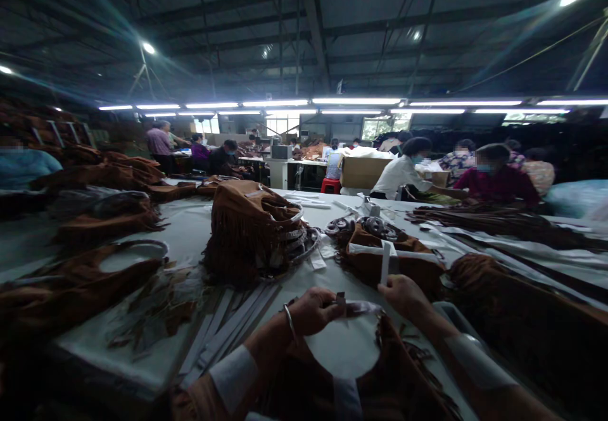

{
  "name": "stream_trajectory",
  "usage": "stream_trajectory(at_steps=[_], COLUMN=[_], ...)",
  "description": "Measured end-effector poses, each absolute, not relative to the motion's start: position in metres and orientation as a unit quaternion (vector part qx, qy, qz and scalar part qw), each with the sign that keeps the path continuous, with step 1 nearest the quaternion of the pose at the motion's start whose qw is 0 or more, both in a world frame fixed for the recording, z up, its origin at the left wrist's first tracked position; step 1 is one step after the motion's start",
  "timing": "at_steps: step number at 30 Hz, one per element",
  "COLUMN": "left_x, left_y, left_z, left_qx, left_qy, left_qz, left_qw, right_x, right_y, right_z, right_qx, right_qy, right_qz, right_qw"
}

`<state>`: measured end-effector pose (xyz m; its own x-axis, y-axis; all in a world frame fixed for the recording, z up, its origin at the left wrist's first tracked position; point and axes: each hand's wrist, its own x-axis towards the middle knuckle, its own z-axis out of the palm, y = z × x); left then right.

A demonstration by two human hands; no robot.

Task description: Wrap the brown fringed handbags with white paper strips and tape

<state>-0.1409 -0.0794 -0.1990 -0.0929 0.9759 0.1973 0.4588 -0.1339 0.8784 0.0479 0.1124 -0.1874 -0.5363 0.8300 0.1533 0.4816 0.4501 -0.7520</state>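
Observation:
A brown suede piece (399, 358) with a round handle opening lies in front of me. My left hand (313, 310), a metal bangle at its wrist, is closed on the top of the curved handle (363, 307), which looks wrapped in something pale. A small grey-brown tab (341, 299) sticks up at its fingertips; what it belongs to I cannot tell. Just right of the handle, my right hand (406, 294) pinches a narrow white strip (386, 261) that stands upright from its fingers. White bands cover both my forearms.
A stack of fringed brown bags (242, 225) stands ahead on the white table (185, 218). Long pale strips (232, 320) lie to the left. Grey rolls (373, 225) rest on brown pieces behind my right hand. More suede lies at both sides. Several people sit across the table.

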Motion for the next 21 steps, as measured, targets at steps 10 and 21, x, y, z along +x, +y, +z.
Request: stream_trajectory(at_steps=[10,21], left_x=[-0.139,-0.145], left_y=[-0.077,-0.079], left_z=[-0.194,-0.206], left_qx=[0.632,0.649], left_qy=[0.547,0.559], left_qz=[0.458,0.418], left_qw=[0.303,0.303], right_x=[0.026,0.008], right_y=[0.061,0.055], right_z=[-0.17,-0.187], right_qx=[-0.104,-0.103], right_qy=[-0.911,-0.867], right_qz=[0.346,0.467], right_qw=[0.199,0.143])
